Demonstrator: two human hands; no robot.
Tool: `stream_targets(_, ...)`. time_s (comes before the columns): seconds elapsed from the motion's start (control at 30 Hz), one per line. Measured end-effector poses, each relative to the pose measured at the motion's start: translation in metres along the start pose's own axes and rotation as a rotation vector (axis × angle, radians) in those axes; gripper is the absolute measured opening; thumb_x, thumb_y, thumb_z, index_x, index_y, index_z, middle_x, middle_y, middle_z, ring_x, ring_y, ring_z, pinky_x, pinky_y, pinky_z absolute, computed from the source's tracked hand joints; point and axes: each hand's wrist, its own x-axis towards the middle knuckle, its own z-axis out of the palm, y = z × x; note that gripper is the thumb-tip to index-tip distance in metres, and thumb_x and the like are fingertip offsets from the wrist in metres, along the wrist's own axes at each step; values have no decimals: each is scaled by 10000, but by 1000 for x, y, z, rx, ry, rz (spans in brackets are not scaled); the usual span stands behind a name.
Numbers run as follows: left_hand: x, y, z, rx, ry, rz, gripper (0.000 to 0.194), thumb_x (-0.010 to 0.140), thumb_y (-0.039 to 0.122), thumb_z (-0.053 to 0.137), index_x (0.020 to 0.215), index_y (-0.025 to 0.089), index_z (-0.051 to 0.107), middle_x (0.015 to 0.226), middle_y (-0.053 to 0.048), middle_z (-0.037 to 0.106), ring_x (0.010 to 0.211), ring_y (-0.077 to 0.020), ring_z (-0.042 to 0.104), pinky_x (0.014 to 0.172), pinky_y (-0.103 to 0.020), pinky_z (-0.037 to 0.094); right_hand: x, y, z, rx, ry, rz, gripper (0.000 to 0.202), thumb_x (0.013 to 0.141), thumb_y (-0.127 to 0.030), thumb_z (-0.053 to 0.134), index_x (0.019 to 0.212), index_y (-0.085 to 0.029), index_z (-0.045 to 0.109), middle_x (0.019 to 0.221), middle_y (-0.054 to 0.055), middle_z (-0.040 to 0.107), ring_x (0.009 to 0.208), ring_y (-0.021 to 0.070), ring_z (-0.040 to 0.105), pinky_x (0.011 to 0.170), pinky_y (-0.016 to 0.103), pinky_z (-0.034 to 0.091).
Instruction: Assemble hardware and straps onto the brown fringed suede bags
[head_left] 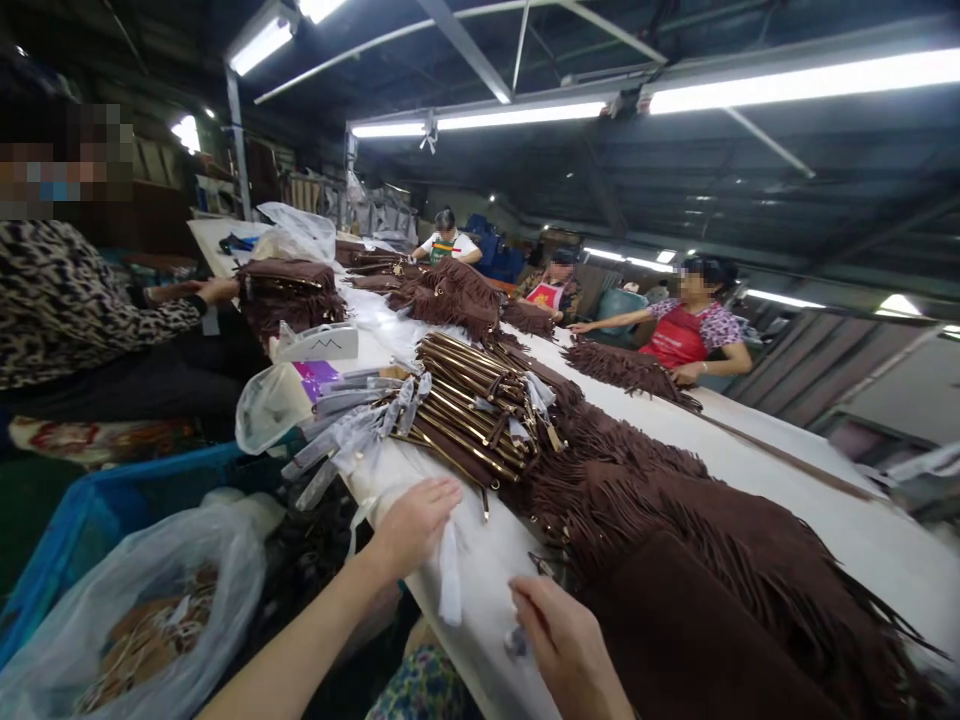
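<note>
My left hand [417, 522] is over the edge of the white-covered table, its fingers pressed together. A white plastic-wrapped strip [450, 580] hangs down from under its fingers. My right hand [559, 632] is closed with the fingers curled, beside a dark brown fringed suede piece [667, 610]; whatever it may hold is hidden. Beyond my left hand lies a pile of brown pieces with gold metal bars [469, 405]. Their ends, wrapped in white film [360, 425], stick out over the near table edge.
Brown fringed pieces [675, 475] run along the white table [757, 440]. At lower left, a clear plastic bag [225, 590] sits by a blue crate [75, 530]. A person [67, 290] at left handles brown pieces; several co-workers, including one in a red apron [675, 335], work across the table.
</note>
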Motion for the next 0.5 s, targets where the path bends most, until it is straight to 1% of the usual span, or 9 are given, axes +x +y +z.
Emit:
stream_targets(0.07,12,-5,11,39,-109,16,424,886,53,414,1260,124,601,1367,-132,582,1312,-238,493,1141,-441,360,33,-3,18,-22,77,44,266,956,-304,420,992,-182,653,843,74,704,740,198,673,684,282,535)
stream_targets(0.1,15,-6,16,48,-136,8,415,891,53,413,1253,121,606,1362,-132,587,1305,-238,503,1140,-433,363,45,-4,26,-44,86,61,258,945,-294,435,1027,-171,646,854,82,705,735,204,670,676,291,532)
stream_targets(0.17,16,-8,22,43,-137,-15,400,903,63,413,1241,135,614,1357,-119,594,1294,-230,515,1138,-421,365,59,-5,40,-92,53,78,254,918,-272,480,1090,-165,633,870,84,704,713,207,665,665,299,524)
stream_targets(0.23,14,-9,25,30,-120,-31,399,907,72,422,1252,145,608,1366,-113,588,1299,-225,511,1143,-419,357,62,-3,49,-143,-7,80,260,897,-235,516,1124,-170,622,872,77,694,707,205,659,671,300,508)
stream_targets(0.3,12,-10,27,21,-113,-33,395,906,76,433,1255,144,606,1366,-114,587,1302,-226,507,1146,-417,353,61,-1,54,-201,-70,73,206,900,-203,517,1066,-173,634,862,70,675,719,202,652,672,289,487)
stream_targets(0.37,11,-12,29,18,-109,-24,385,905,78,445,1248,131,611,1361,-121,590,1301,-230,509,1143,-411,357,61,2,56,-269,-113,46,152,919,-195,491,915,-189,642,831,57,649,721,193,639,652,269,458)
stream_targets(0.43,11,-15,32,17,-105,-12,372,908,85,453,1238,129,618,1356,-118,595,1300,-228,510,1144,-404,357,63,3,57,-313,-139,10,202,931,-202,475,781,-203,612,792,38,623,692,176,619,619,249,423)
stream_targets(0.5,11,-18,35,21,-102,-7,366,911,96,461,1239,134,619,1356,-110,596,1298,-231,512,1143,-405,359,67,3,55,-306,-129,-11,226,927,-207,473,728,-206,580,763,24,602,663,160,599,599,241,396)
